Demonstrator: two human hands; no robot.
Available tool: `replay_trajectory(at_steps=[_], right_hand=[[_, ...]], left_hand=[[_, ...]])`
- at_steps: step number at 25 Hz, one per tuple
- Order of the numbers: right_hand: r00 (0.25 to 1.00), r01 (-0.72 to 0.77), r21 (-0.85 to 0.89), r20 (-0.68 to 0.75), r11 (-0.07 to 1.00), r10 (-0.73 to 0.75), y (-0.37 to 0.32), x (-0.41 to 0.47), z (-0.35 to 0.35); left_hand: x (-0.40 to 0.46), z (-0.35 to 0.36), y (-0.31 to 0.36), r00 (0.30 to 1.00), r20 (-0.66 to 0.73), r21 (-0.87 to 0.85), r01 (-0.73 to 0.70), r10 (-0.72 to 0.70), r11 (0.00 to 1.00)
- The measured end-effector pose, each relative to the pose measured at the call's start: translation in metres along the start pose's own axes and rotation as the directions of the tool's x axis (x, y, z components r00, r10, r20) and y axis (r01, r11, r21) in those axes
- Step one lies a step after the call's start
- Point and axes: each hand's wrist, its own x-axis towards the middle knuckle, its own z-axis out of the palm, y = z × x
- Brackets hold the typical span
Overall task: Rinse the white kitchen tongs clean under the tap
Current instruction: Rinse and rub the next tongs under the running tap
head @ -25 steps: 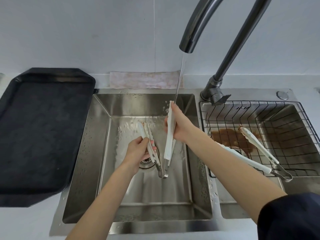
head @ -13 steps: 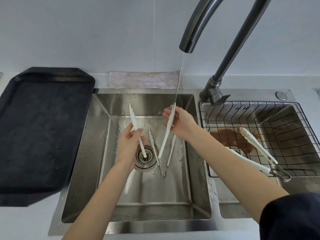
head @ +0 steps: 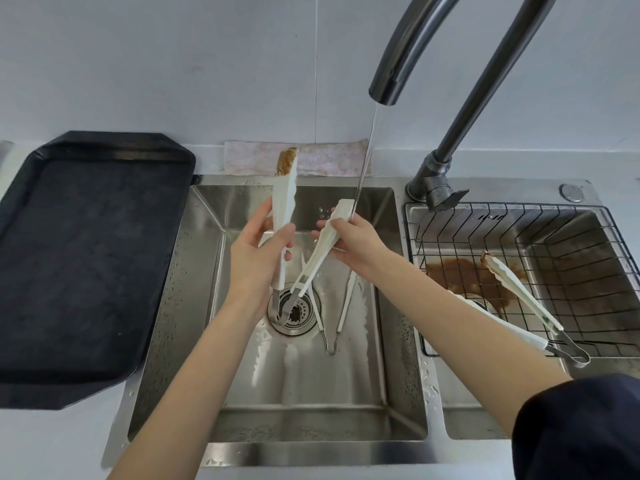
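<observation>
I hold one pair of white kitchen tongs [head: 284, 199] spread wide over the left sink basin [head: 194, 271]. My left hand [head: 256, 258] grips the left arm, whose upper tip is smeared brown. My right hand [head: 356, 244] grips the other arm, and the tip of that arm touches the thin water stream [head: 365, 157] falling from the dark tap spout [head: 384, 88]. The metal hinge end of the tongs hangs just over the drain [head: 298, 315].
A second pair of white tongs [head: 346, 299] lies on the basin floor beside the drain. The right basin holds a wire basket [head: 519, 220] with brown-stained tongs [head: 519, 289] and a brown puddle. A black tray [head: 86, 258] sits at left, a cloth [head: 325, 161] behind the sink.
My left hand has risen and swung its tong arm upright, showing the brown tip. The tongs are spread wider. My right hand keeps its arm in the stream.
</observation>
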Motion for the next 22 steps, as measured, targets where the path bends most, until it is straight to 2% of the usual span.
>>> replay_trajectory(at_steps=[3, 6, 8, 12, 14, 16, 20, 22], right_hand=[[0.981, -0.022, -0.037, -0.195, 0.999, 0.014, 0.001, 0.003, 0.002], [0.950, -0.068, -0.029, -0.306, 0.997, 0.056, 0.003, 0.006, 0.002], [0.942, -0.103, -0.018, -0.323, 0.995, 0.092, 0.000, 0.006, -0.001], [0.971, -0.103, 0.036, -0.214, 0.994, 0.109, -0.005, 0.000, -0.009], [0.987, -0.038, 0.067, -0.156, 0.997, 0.048, -0.007, -0.009, -0.016], [0.987, 0.060, 0.024, -0.150, 0.998, -0.056, -0.010, -0.021, -0.025], [0.930, 0.245, -0.238, -0.217, 0.940, -0.297, -0.022, -0.042, -0.032], [0.900, 0.302, -0.389, -0.184, 0.870, -0.395, -0.031, -0.051, -0.030]], left_hand=[[-0.006, 0.007, -0.001, 0.997, 0.076, 0.083, -0.023, 0.017, 0.996], [-0.012, 0.015, -0.004, 0.991, 0.131, 0.105, -0.043, 0.029, 0.994], [-0.014, 0.018, -0.005, 0.990, 0.140, 0.109, -0.042, 0.026, 0.993], [-0.011, 0.014, -0.012, 0.995, 0.098, 0.072, 0.029, -0.036, 0.997], [-0.006, 0.012, -0.018, 0.993, 0.064, 0.017, 0.096, -0.097, 0.995], [-0.003, 0.016, -0.026, 0.984, 0.057, 0.027, 0.166, -0.168, 0.986], [-0.001, 0.036, -0.039, 0.942, 0.136, 0.074, 0.299, -0.306, 0.952], [-0.001, 0.048, -0.039, 0.927, 0.169, 0.094, 0.322, -0.334, 0.942]])
